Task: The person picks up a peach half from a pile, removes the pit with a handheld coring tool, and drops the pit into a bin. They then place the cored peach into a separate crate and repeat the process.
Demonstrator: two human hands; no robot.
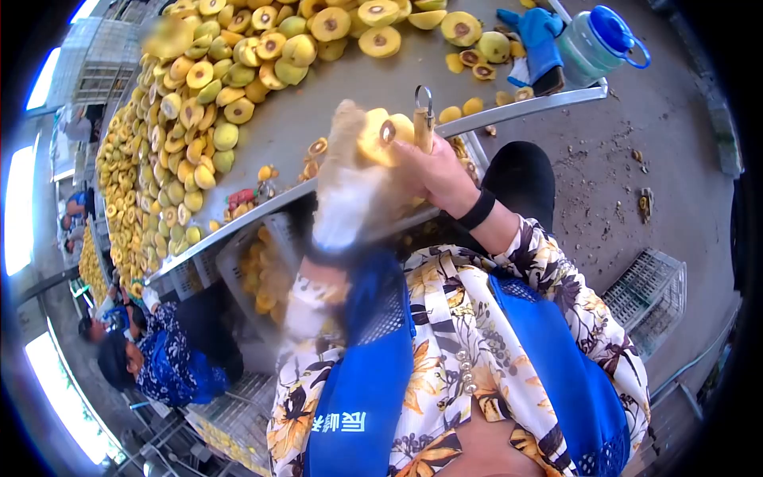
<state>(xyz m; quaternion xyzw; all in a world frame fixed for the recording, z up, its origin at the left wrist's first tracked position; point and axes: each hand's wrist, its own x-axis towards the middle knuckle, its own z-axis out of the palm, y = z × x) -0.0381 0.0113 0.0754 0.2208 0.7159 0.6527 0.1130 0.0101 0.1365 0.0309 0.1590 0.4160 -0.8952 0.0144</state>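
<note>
My left hand (pixel 340 199), in a whitish glove stained brown at the fingers and blurred by motion, is closed around a yellow peach half (pixel 372 141) with a brown centre. Bare, with a black band at the wrist, my right hand (pixel 439 176) grips a pitting tool (pixel 424 127) by its wooden handle; its curved metal loop points up, away from the fruit. Both hands meet at the peach, just in front of the metal table's edge (pixel 517 107). Cut peach halves (pixel 330 25) are heaped on the table beyond.
A large water bottle (pixel 592 48) with a blue lid stands at the table's right corner, beside blue gloves (pixel 540 40). Below the edge sits a crate (pixel 230 278) of yellow fruit. Another person (pixel 171 350) works at the left. An upturned plastic crate (pixel 648 298) rests on the littered floor.
</note>
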